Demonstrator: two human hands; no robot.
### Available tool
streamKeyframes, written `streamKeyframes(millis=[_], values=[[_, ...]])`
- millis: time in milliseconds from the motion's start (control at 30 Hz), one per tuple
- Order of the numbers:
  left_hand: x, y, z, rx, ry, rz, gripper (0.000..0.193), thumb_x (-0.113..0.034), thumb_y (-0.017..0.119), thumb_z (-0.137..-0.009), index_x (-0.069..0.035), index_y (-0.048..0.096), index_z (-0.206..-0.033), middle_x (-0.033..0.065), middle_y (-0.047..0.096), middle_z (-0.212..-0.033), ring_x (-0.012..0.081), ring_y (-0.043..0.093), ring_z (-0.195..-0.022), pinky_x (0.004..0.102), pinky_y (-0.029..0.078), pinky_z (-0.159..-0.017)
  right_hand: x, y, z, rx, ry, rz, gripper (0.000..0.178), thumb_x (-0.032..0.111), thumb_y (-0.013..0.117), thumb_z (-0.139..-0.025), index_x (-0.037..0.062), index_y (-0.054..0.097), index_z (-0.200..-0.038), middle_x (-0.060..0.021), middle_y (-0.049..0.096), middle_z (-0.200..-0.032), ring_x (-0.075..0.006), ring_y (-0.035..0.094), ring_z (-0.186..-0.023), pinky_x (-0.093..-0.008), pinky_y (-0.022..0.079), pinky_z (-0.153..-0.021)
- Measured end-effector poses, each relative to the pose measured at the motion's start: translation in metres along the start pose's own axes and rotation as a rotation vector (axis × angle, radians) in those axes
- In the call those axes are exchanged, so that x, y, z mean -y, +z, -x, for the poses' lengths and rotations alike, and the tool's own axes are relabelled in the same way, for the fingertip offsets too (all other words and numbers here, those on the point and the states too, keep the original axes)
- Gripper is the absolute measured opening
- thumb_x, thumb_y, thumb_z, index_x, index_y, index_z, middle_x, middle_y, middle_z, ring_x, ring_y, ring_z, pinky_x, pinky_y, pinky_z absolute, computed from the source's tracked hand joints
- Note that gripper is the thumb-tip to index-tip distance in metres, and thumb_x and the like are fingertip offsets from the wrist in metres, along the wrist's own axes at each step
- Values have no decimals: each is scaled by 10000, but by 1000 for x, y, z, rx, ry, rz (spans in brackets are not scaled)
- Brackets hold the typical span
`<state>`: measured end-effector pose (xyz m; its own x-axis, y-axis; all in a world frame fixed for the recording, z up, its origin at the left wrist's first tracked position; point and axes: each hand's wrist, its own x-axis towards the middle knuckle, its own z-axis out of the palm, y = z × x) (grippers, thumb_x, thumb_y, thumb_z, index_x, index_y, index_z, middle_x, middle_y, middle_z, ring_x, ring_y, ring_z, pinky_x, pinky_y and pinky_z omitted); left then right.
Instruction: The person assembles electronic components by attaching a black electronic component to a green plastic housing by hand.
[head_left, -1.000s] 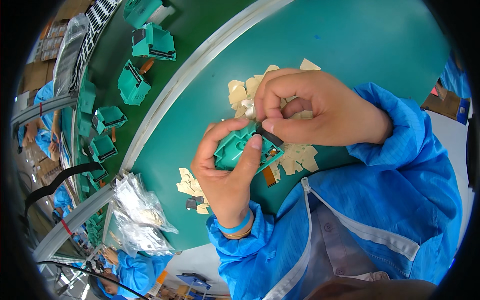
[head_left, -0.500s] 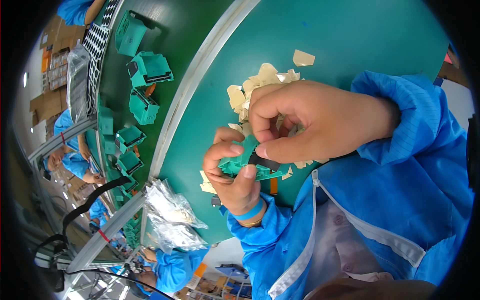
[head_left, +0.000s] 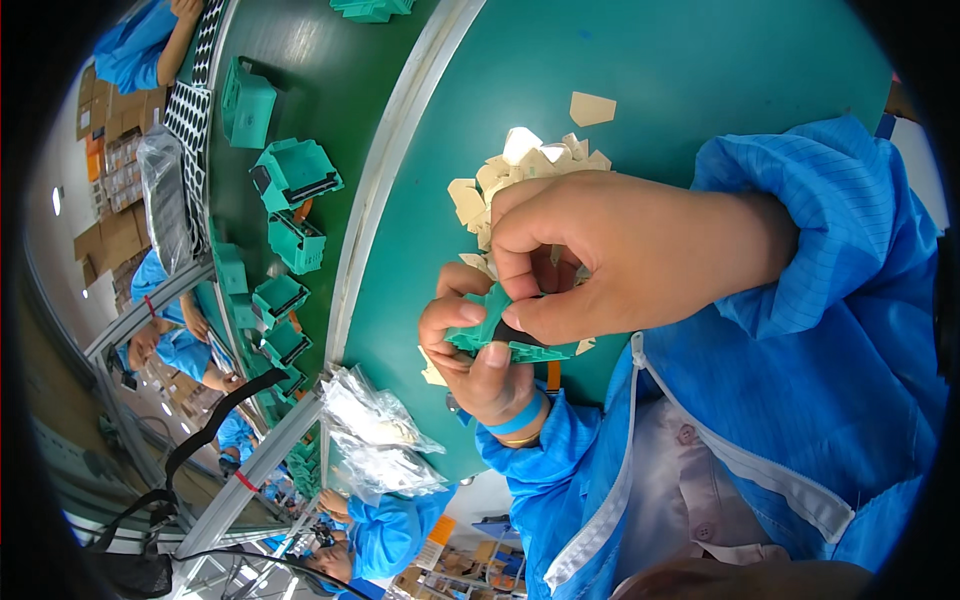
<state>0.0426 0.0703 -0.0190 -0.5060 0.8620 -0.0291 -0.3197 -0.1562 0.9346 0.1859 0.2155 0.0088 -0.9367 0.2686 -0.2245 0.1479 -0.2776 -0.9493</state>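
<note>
My left hand (head_left: 488, 385) grips a small green plastic housing (head_left: 486, 310), thumb on the near side and fingers curled around the far side. A flat black piece (head_left: 512, 335) lies against the housing. My right hand (head_left: 625, 250) reaches over from the right, thumb and forefinger closed at the edge of that black piece; the exact contact is partly hidden. An orange strip (head_left: 553, 376) hangs below the housing. Just beyond my hands is a heap of thin beige pieces (head_left: 500, 178), partly covered by my right hand.
A single beige piece (head_left: 593, 108) lies apart on the green table. Clear plastic bags (head_left: 380, 430) rest at the table's left corner. Past a metal rail (head_left: 385, 150), green housings (head_left: 298, 172) stand on a green belt. Co-workers in blue sleeves (head_left: 140, 45) sit along the far left.
The view has shifted a little, so the bags and rail appear farther right. Housings on the belt sit lower in view, and another shows at the top. Both hands keep their hold.
</note>
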Motion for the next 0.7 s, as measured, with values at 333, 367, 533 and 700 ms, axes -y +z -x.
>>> streamKeyframes(millis=[333, 367, 533, 700], values=[[1, 1, -2, 3, -15, 11, 339, -212, 798, -717, -66, 615, -962, 101, 516, -872, 171, 509, -747, 283, 422, -679, -2, -1, -1, -10, -9, 4, 175, 109, 714, -847, 12, 576, -800, -68, 549, -877, -151, 610, -712, -286, 513, -623], [0, 1, -2, 1, -29, 11, 338, -213, 798, -716, -67, 616, -961, 102, 517, -873, 172, 511, -749, 283, 423, -680, -2, -1, -1, -14, -7, 12, 175, 109, 714, -847, 13, 576, -799, -68, 547, -875, -152, 609, -709, -286, 512, -621], [1, 1, -1, -4, -18, 9, 338, -215, 798, -715, -69, 619, -962, 104, 521, -875, 175, 515, -756, 286, 426, -681, -3, 0, -1, -11, -10, -5, 172, 107, 716, -844, 15, 577, -799, -68, 545, -872, -150, 608, -707, -284, 509, -616], [0, 3, 0, -10, -26, 6, 340, -216, 795, -713, -71, 623, -968, 101, 521, -875, 175, 511, -757, 288, 424, -683, -3, 0, -1, -11, -6, 5, 172, 104, 716, -842, 16, 576, -797, -67, 546, -871, -150, 607, -706, -282, 506, -610]])
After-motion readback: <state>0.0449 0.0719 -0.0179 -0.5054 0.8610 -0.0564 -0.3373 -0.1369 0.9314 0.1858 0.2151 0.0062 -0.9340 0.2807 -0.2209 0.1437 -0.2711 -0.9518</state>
